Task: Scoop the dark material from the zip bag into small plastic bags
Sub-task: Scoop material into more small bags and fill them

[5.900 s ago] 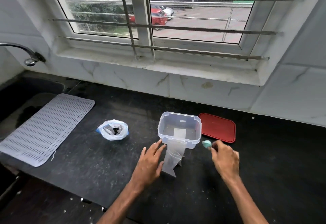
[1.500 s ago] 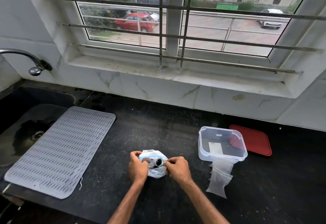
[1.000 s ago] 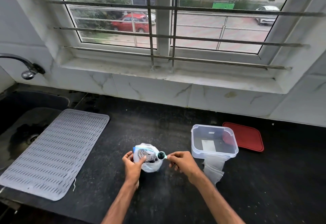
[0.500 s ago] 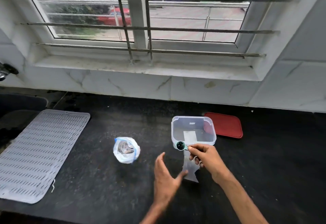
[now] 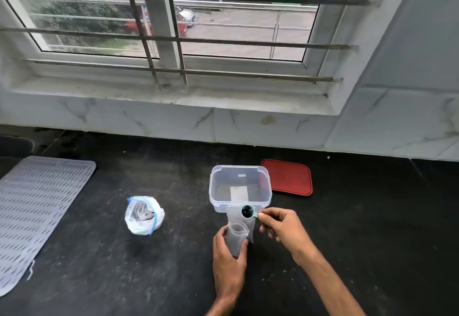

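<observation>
A crumpled zip bag (image 5: pixel 144 215) with a blue seal stands open on the black counter, dark material inside. My right hand (image 5: pixel 283 227) pinches the handle of a small teal scoop (image 5: pixel 248 211) filled with dark material. The scoop hovers just above a small clear plastic bag (image 5: pixel 236 236). My left hand (image 5: pixel 229 258) grips that bag upright, its mouth open. More small clear bags (image 5: pixel 251 226) hang from the front of the container behind it.
A clear plastic container (image 5: pixel 239 189) stands just behind the small bags, its red lid (image 5: pixel 288 177) lying to its right. A grey perforated mat (image 5: pixel 32 211) lies at the left. A marble wall and a barred window rise behind the counter.
My right hand carried the filled scoop from the zip bag over to the small bags. My left hand let go of the zip bag and took hold of one small bag.
</observation>
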